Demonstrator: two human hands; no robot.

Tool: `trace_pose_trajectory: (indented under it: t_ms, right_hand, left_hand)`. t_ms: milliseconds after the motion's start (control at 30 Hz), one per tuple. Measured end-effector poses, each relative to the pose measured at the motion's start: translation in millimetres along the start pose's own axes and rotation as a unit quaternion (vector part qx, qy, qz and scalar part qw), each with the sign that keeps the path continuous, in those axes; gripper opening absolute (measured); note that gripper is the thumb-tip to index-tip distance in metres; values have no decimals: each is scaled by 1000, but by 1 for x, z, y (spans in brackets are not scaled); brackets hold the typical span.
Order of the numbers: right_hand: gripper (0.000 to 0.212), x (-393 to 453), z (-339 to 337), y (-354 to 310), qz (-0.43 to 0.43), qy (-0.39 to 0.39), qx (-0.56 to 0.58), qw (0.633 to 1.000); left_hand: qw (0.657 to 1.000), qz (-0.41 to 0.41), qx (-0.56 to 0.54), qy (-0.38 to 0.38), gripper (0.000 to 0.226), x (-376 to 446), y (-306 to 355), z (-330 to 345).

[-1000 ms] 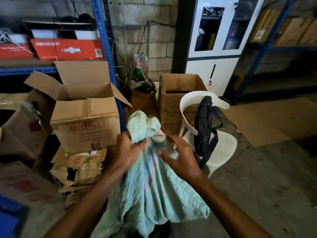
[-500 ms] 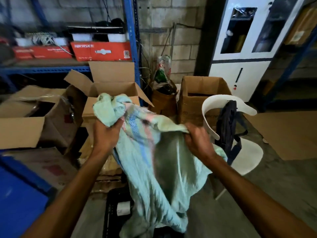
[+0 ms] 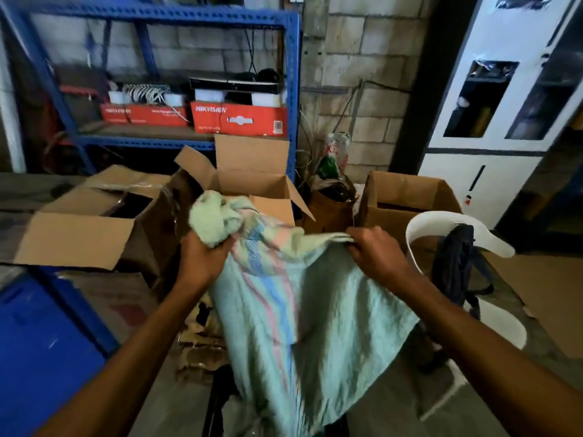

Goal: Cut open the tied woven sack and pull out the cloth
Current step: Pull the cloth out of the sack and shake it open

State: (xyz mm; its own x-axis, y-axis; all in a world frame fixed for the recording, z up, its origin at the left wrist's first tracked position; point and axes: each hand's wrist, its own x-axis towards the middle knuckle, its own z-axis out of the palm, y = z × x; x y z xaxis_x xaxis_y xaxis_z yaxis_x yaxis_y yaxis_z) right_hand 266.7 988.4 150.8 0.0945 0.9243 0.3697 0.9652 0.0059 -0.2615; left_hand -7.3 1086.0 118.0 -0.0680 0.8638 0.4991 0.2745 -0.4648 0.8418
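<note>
So the cloth [image 3: 315,310] is out and up in the air now, held between both hands, and compared with a second ago, when the two hands were bunched close together at the top of it, they've moved apart and stretched its top edge out. The left hand [image 3: 202,260] has its grip wrapped round a scrunched-up wad of one corner, and the right hand [image 3: 375,250] is pinching the other end of that edge with curled fingers. Everything below hangs loose, pale green with a pink and blue stripe. Best guess: the pulling-out part is basically done and the person is just opening it up to look. No sack visible anywhere, so it can't be said where it ended up.

Count-wise, working outward from the cloth: one cloth, two hands. Just right of it, one white plastic chair [image 3: 492,323] with one dark bag [image 3: 454,263] slung over it. Behind it, three open cardboard boxes [image 3: 252,175], one straight behind, one off to each side. Further back on the left, one blue shelf rack [image 3: 293,89] carrying two red boxes [image 3: 239,121], and behind the chair one white cabinet [image 3: 492,152].
</note>
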Motion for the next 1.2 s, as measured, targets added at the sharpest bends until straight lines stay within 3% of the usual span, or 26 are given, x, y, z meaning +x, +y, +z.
trace_pose_trajectory:
  t_ms: [67, 167, 200, 300, 333, 433, 567, 667, 767, 867, 967, 1033, 1067, 1167, 1200]
  right_hand:
    - [15, 8, -4, 1, 2, 21, 4, 1000]
    - [25, 13, -6, 1, 6, -100, -69, 993]
    - [25, 15, -11, 0, 19, -108, -77, 991]
    - [22, 30, -26, -2, 37, 19, -37, 998]
    - [24, 34, -31, -7, 42, 26, -31, 998]
    - [28, 39, -36, -12, 24, -88, -60, 994]
    - [18, 52, -61, -13, 40, 7, -36, 999]
    - [23, 55, -73, -23, 39, -64, -77, 994]
    - [10, 68, -83, -26, 35, -18, -11, 999]
    - [16, 72, -88, -38, 49, -66, 4, 997]
    - [16, 84, -102, -39, 58, -32, 81, 994]
    - [13, 84, -106, -40, 51, -114, 73, 990]
    - [15, 85, -109, -40, 45, -116, 72, 990]
    - [21, 90, -125, -46, 70, -43, 145, 986]
    - [18, 93, -129, -50, 74, -52, 166, 982]
  left_hand:
    - [999, -13, -19, 26, 48, 11, 0, -6]
    - [1000, -13, -4, 26, 50, 23, -4, -14]
    - [999, -16, 1, 34, 49, 29, -3, -17]
    - [1000, -6, 11, 26, 49, 45, 5, -23]
    - [1000, 3, -2, 30, 50, 52, 6, -24]
    - [1000, 12, -8, 6, 49, 68, 8, -29]
    - [1000, -4, -30, 7, 48, 80, 8, -44]
    - [998, 23, 1, -63, 55, 89, 13, -53]
    - [999, 45, -3, 5, 45, 101, 22, -59]
    - [991, 78, 39, -105, 45, 108, 21, -59]
    - [990, 63, 17, -127, 47, 111, 21, -63]
    - [960, 59, 71, -264, 41, 106, 20, -63]
    - [951, 75, 80, -290, 38, 105, 19, -62]
    - [994, 63, 6, -87, 32, 110, 27, -61]
    - [997, 48, -15, -62, 33, 109, 31, -60]
